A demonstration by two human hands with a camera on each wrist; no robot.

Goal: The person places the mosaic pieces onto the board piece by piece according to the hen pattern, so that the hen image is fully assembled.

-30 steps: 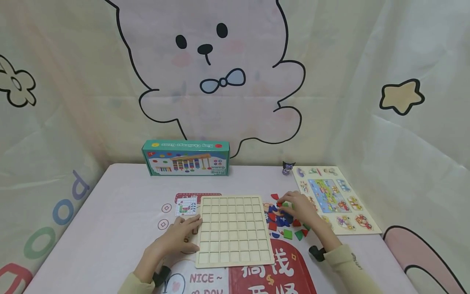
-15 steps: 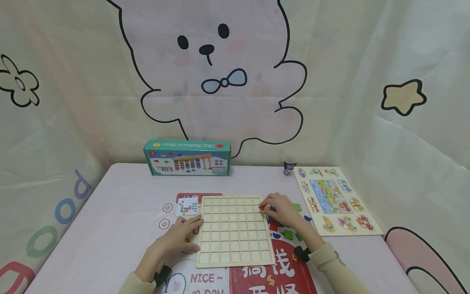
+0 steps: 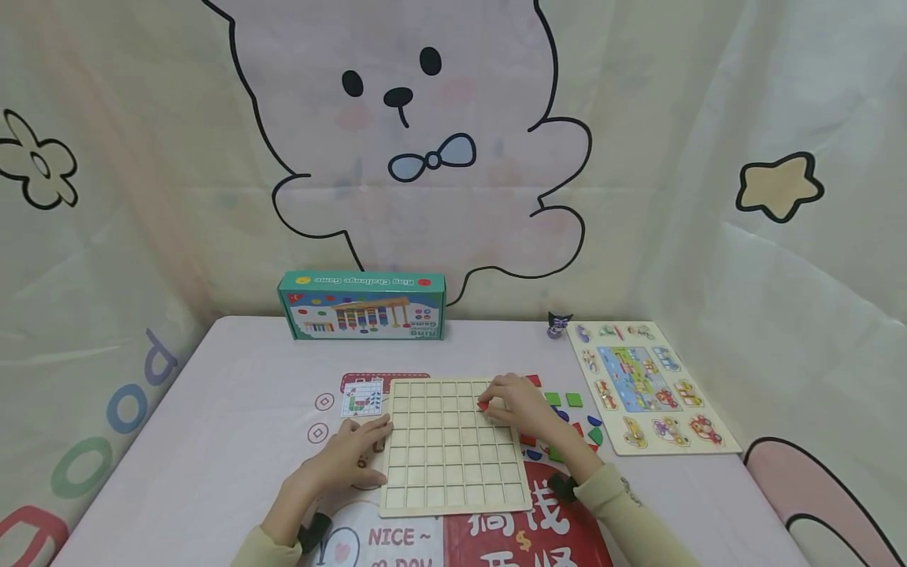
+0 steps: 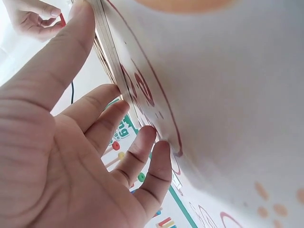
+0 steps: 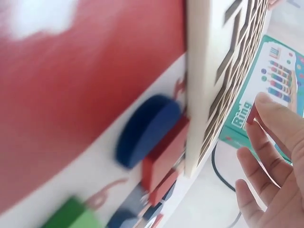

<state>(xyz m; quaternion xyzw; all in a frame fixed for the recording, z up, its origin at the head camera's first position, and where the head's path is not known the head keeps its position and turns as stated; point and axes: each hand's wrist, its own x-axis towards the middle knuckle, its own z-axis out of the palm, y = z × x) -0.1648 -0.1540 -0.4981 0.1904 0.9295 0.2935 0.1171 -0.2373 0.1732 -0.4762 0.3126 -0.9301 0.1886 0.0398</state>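
A pale wooden grid board [image 3: 446, 465] lies on the table, its square cells bare where they show. My left hand [image 3: 347, 457] rests at the board's left edge, thumb and fingers spread and loosely extended. Over the upper right cells, my right hand [image 3: 520, 405] pinches a small red piece [image 5: 251, 115] between thumb and index finger. In the right wrist view the piece stands above the grid surface; its full outline is hidden by the fingertips. Loose pieces lie right of the board, among them a blue half-round [image 5: 147, 128], a red block [image 5: 164, 152] and a green square [image 3: 574, 399].
A small pattern card [image 3: 362, 398] lies by the board's upper left corner. Behind stands a green Ring Challenge Game box [image 3: 361, 307]. At the back right are a small dark figurine [image 3: 557, 324] and a picture puzzle board [image 3: 676, 394]. A printed cloth backdrop borders the table.
My right hand has moved left from the loose pieces to above the board's upper right cells, carrying a red piece from there. The left hand has stayed at the board's edge.
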